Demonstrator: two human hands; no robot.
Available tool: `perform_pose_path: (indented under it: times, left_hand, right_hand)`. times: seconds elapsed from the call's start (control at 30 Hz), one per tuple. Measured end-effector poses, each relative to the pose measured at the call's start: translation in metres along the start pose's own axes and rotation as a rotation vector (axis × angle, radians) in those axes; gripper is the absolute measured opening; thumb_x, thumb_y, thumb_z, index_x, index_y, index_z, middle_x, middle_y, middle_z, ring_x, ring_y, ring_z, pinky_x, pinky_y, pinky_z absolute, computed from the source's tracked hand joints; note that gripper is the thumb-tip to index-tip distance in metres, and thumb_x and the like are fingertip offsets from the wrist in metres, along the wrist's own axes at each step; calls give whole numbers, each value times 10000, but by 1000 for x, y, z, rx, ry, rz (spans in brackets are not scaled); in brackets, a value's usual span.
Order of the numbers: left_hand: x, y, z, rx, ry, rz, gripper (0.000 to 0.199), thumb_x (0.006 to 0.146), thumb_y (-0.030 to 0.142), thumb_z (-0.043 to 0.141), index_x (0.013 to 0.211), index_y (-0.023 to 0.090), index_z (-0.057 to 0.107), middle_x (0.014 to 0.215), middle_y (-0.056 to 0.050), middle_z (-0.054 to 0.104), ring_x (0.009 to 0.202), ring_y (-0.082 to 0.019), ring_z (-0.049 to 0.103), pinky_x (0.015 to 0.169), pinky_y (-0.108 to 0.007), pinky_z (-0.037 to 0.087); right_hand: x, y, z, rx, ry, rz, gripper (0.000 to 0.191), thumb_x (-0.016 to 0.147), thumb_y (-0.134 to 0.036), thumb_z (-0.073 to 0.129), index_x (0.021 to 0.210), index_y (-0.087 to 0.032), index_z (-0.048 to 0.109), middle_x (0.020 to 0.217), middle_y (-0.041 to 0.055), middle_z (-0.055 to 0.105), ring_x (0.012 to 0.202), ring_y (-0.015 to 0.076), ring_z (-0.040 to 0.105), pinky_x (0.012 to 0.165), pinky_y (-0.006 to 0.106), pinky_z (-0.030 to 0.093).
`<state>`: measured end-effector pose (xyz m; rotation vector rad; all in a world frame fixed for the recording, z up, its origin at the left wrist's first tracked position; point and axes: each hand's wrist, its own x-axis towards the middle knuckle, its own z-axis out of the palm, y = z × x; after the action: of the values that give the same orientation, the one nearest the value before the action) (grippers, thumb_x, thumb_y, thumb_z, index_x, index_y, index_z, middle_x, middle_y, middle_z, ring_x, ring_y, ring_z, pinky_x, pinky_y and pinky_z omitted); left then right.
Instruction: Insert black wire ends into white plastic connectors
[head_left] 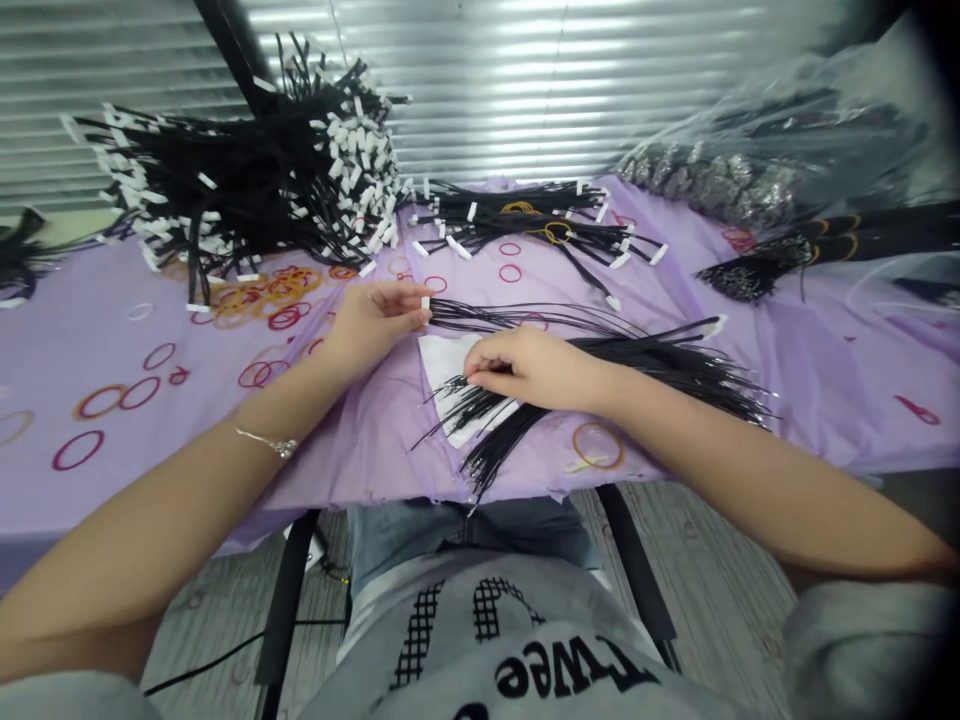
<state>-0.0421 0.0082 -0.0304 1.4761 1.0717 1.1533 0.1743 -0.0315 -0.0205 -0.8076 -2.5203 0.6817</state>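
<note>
Slatted window blinds [510, 90] glow behind a surface covered with a lilac plastic sheet [105, 350], crumpled along its near edge and marked with red and yellow rings; some may be loose rubber bands, but whether they are printed or loose cannot be told. Across the middle lies a loose sheaf of thin black wires [600, 345], its strands fanning toward the near edge over a white sheet [450, 360]. Wires like these should be light and springy, apt to slip apart and tangle, so they seem best held as a gathered bunch near the ends rather than strand by strand. The left hand [379, 320] is closed in a pinch on the strand ends, beside a small white tab [426, 303], while the right hand [532, 365] curls down over the sheaf, gripping it. Farther back sit a large heap of white-tabbed black wires [247, 180] and a smaller spread with yellow rubber bands [559, 232]. To the right, a clear plastic bag [772, 140] holds dark bundles with silvery ends. Below the surface's edge, a wood-patterned floor [720, 580] shows.
</note>
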Motion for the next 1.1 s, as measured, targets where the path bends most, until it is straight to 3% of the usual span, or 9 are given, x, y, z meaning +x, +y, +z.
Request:
perform_pose_path:
  times: [0.1, 0.33, 0.53, 0.67, 0.8, 0.9, 1.0, 1.1]
  left_hand:
    - [-4, -1, 3, -31, -38, -18, 419, 645, 173, 775, 1054, 132, 690, 739, -4, 669, 647, -99, 620, 695, -243, 540]
    - [-22, 12, 12, -76, -100, -50, 557, 642, 154, 768, 1180, 187, 630, 774, 18, 637, 678, -104, 621, 708, -274, 570]
    - [-39, 23, 17, -150, -43, -145, 470, 682, 135, 748, 1137, 203, 653, 712, 26, 640, 634, -94, 602, 676, -242, 547]
    - [-51, 21, 16, -208, -50, -216, 404, 689, 133, 750, 1080, 176, 660, 713, 7, 674, 626, -87, 611, 649, -199, 521]
    - [-35, 19, 9, -180, -73, -263, 362, 661, 92, 748, 1008, 145, 658, 695, 13, 652, 616, -99, 620, 669, -240, 536]
    - [-12, 22, 7, -134, -113, -220, 325, 658, 62, 732, 968, 132, 661, 680, 14, 630, 621, -111, 626, 701, -278, 545]
    - [-5, 24, 11, -243, -102, -268, 288, 684, 21, 680, 949, 129, 648, 666, 15, 632, 609, -104, 625, 689, -273, 552]
    - [-14, 24, 16, -286, -117, -359, 296, 679, -21, 652, 937, 122, 631, 659, 8, 653, 587, -108, 632, 629, -245, 549]
  right_hand:
    - [-1, -2, -2, 22, 60, 21, 58, 774, -122, 543, 762, -144, 595, 683, -10, 584, 614, 93, 508, 618, 220, 387]
    - [-1, -7, -7, 364, 1, 108, 48, 790, -163, 535, 795, -139, 577, 679, -22, 555, 619, 77, 490, 612, 212, 402]
    - [-1, -10, -7, 434, 140, 156, 77, 803, -203, 540, 786, -133, 568, 614, -47, 492, 554, 59, 432, 530, 190, 354]
    - [-1, -10, -5, 415, 119, 104, 107, 825, -218, 535, 800, -134, 596, 642, -31, 534, 582, 69, 477, 565, 202, 387]
    - [-1, -11, -1, 254, 126, -5, 47, 773, -147, 574, 762, -146, 620, 769, 14, 591, 707, 104, 553, 673, 234, 432]
    - [-1, -15, 2, 173, 189, -72, 80, 801, -146, 548, 765, -157, 619, 796, 20, 605, 750, 109, 557, 726, 236, 428]
    - [0, -18, 3, 161, 255, 26, 98, 824, -155, 515, 759, -150, 588, 678, -14, 570, 627, 82, 501, 630, 208, 396]
    - [1, -17, 3, 237, 291, 151, 69, 773, -143, 544, 710, -140, 572, 595, -39, 524, 538, 63, 441, 525, 192, 344]
